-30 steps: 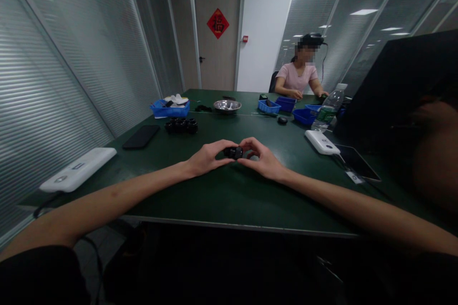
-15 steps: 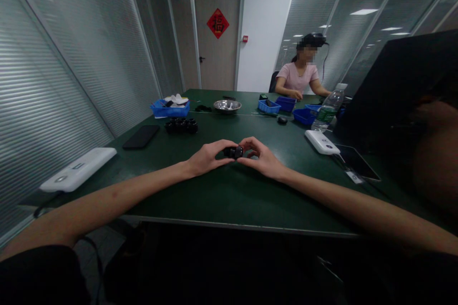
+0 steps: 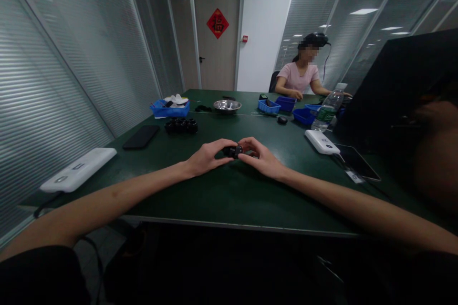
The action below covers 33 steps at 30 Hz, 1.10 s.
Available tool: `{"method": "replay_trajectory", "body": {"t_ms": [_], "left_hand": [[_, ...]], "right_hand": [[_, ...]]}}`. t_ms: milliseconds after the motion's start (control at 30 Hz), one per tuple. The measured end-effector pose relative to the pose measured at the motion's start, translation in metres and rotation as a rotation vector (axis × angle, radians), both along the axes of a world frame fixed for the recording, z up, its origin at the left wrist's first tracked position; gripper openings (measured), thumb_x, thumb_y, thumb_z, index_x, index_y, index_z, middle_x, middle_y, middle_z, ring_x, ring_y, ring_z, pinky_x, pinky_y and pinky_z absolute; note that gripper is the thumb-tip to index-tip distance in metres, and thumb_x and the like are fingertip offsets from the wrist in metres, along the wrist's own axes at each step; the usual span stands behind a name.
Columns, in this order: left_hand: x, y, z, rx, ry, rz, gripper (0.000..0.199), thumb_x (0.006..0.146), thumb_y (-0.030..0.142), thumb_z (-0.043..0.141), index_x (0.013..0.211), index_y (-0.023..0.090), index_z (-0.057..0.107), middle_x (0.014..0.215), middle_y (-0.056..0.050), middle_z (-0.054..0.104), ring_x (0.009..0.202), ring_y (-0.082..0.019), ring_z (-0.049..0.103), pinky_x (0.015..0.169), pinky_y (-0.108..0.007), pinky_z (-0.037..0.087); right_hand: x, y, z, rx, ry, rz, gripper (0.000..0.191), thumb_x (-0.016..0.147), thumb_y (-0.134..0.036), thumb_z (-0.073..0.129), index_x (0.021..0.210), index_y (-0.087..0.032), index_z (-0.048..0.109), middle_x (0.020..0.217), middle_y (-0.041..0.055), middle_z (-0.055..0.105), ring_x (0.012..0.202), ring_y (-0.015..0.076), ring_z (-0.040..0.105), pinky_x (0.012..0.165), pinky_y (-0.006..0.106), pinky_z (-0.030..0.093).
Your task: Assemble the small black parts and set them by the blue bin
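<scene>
A small black part (image 3: 233,151) is held between my two hands over the green table, near the middle of the view. My left hand (image 3: 209,157) grips its left side between thumb and fingers. My right hand (image 3: 260,157) pinches its right end with the thumb and curled fingertips. Fine detail on the part is too small to tell. Several black round pieces (image 3: 181,126) stand together on the table, beyond my left hand.
A black phone (image 3: 141,137) and a white power bank (image 3: 78,169) lie left. Behind are a blue basket (image 3: 171,110) and a metal bowl (image 3: 227,106). A bottle (image 3: 326,109), another power bank (image 3: 321,142) and blue trays stand right. A person in pink (image 3: 297,77) sits across.
The fingers of my right hand have shifted slightly on the black part, the thumb sitting a little higher. My left hand has hardly moved.
</scene>
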State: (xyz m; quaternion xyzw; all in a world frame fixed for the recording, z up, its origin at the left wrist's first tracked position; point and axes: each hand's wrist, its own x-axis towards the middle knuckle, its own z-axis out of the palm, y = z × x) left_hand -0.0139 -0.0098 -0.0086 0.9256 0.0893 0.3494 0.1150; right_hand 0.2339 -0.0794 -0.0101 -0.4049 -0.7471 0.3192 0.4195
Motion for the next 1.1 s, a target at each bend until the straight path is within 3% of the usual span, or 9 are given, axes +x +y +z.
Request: {"method": "replay_trajectory", "body": {"t_ms": [100, 333, 500, 733, 967, 1100], "left_hand": [[0.0001, -0.0002, 0.0004, 0.0, 0.009, 0.003, 0.047, 0.095, 0.032, 0.068, 0.138, 0.02, 0.053, 0.132, -0.011, 0.065, 0.123, -0.024, 0.064, 0.106, -0.044, 0.054], [0.0, 0.0017, -0.0008, -0.006, 0.014, -0.005, 0.048, 0.095, 0.031, 0.068, 0.139, 0.02, 0.053, 0.134, -0.012, 0.065, 0.125, -0.024, 0.064, 0.107, -0.045, 0.054], [-0.0008, 0.0002, -0.0001, 0.012, 0.004, 0.007, 0.048, 0.095, 0.031, 0.069, 0.139, 0.018, 0.053, 0.133, -0.012, 0.065, 0.124, -0.023, 0.063, 0.107, -0.043, 0.053], [0.0006, 0.0004, -0.0003, -0.007, 0.016, -0.011, 0.047, 0.096, 0.031, 0.068, 0.139, 0.019, 0.053, 0.133, -0.012, 0.065, 0.125, -0.024, 0.063, 0.108, -0.044, 0.053], [-0.0011, 0.0012, -0.0012, 0.01, 0.007, 0.013, 0.048, 0.095, 0.031, 0.068, 0.139, 0.019, 0.053, 0.134, -0.012, 0.064, 0.125, -0.023, 0.063, 0.108, -0.043, 0.053], [-0.0003, 0.003, -0.0034, 0.0, 0.021, 0.012, 0.048, 0.095, 0.032, 0.069, 0.139, 0.019, 0.053, 0.134, -0.011, 0.065, 0.125, -0.023, 0.063, 0.108, -0.043, 0.053]], "right_hand": [[0.0003, -0.0002, 0.0008, -0.053, 0.002, 0.012, 0.033, 0.096, -0.043, 0.064, 0.122, -0.024, 0.06, 0.112, 0.0056, 0.068, 0.103, 0.0213, 0.065, 0.089, 0.039, 0.054], [0.0005, 0.0004, 0.0002, 0.019, 0.027, 0.035, 0.039, 0.088, -0.038, 0.074, 0.121, -0.025, 0.058, 0.121, 0.0059, 0.065, 0.109, 0.0225, 0.064, 0.093, 0.042, 0.054], [0.0014, 0.0033, -0.0021, -0.094, 0.03, 0.045, 0.033, 0.096, -0.043, 0.065, 0.122, -0.023, 0.061, 0.115, 0.0061, 0.068, 0.104, 0.0209, 0.065, 0.093, 0.041, 0.052], [-0.0013, -0.0005, 0.002, -0.029, 0.058, 0.047, 0.04, 0.083, -0.036, 0.08, 0.116, -0.024, 0.059, 0.115, 0.0045, 0.066, 0.102, 0.0206, 0.064, 0.086, 0.038, 0.053], [0.0019, 0.0034, -0.0016, -0.108, 0.017, 0.024, 0.033, 0.097, -0.046, 0.062, 0.119, -0.022, 0.061, 0.108, 0.0049, 0.069, 0.096, 0.0196, 0.065, 0.087, 0.038, 0.052], [-0.0002, 0.0003, 0.0012, -0.037, 0.048, 0.042, 0.036, 0.088, -0.039, 0.076, 0.115, -0.024, 0.059, 0.112, 0.0041, 0.066, 0.098, 0.0195, 0.064, 0.087, 0.037, 0.053]]}}
